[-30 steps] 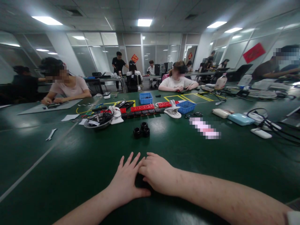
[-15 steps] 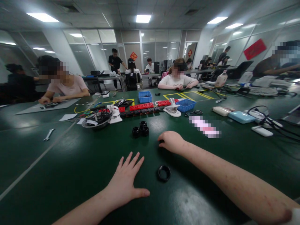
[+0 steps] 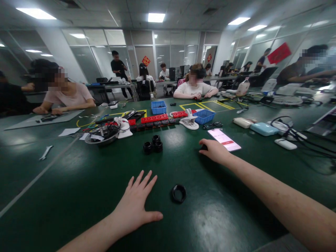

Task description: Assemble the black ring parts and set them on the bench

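My left hand lies on the green table with its fingers spread, holding nothing. To its right, apart from the thumb, a black ring-shaped nut rests on the table. My right hand is closed round a small black part, mostly hidden by the fingers, low over the table beside a phone with a lit screen. Several black round threaded fittings stand clustered ahead of my left hand.
Beyond the fittings run a red and black power strip, a white clamp and blue bins. A bowl of cables and a wrench lie left. Power banks lie right. A person sits across.
My right hand has moved right, toward the phone, with the black part in it. My left hand stays spread on the table. The camera view has shifted slightly.
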